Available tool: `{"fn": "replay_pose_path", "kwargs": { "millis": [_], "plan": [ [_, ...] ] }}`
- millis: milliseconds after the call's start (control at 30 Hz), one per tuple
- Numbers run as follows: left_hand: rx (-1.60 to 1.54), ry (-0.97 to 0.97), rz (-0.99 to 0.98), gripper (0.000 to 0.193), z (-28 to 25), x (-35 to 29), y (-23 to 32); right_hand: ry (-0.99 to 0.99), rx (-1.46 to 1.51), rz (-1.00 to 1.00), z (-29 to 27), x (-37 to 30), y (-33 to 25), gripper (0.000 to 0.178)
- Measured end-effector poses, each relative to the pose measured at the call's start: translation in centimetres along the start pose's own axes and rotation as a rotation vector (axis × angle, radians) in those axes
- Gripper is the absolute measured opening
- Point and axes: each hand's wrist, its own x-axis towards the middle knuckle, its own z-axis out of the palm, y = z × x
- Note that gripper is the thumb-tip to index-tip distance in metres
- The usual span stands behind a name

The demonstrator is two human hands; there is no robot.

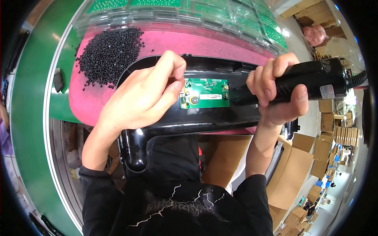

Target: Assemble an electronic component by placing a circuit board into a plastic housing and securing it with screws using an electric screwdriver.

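A green circuit board (210, 103) with a white label and a round component lies inside a long black plastic housing (181, 126). My left hand (143, 94) is at the board's left edge, thumb and fingers pinched together; whatever they hold, if anything, is hidden. My right hand (271, 84) wraps round a black electric screwdriver (315, 80), tilted nearly level, its cable leaving at the right. The screwdriver's narrow end points left at the board's right edge. Whether its tip touches the board is not clear.
Beyond the housing a pink mat (169, 44) carries a heap of small black screws (112, 55) at the left. Clear plastic trays (197, 17) of green boards stand along the far side. An open cardboard box (291, 173) is below right. A dark small object (58, 80) lies on the green surface.
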Motion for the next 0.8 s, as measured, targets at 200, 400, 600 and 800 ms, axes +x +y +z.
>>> {"fn": "replay_pose_path", "kwargs": {
  "millis": [200, 400, 600, 800],
  "plan": [
    [-0.43, 0.418, 0.299, 0.018, -1.5, -0.8, 0.4, 0.005, -0.062, -0.024, 0.8, 0.0, 0.1, 0.05],
    [0.223, 0.41, -0.328, 0.033, -4.6, -7.0, 3.2, 0.226, 0.16, 0.111, -1.1, -0.4, -1.0, 0.049],
    [-0.103, 0.03, -0.653, 0.046, 0.0, -14.4, 1.1, 0.646, 0.613, 0.277, -4.3, 0.1, -1.4, 0.022],
    [-1.25, 0.284, -0.56, 0.071, 6.2, -16.3, 0.5, 0.498, 0.075, 0.079, -1.0, -3.9, -3.2, 0.061]
  ]
}}
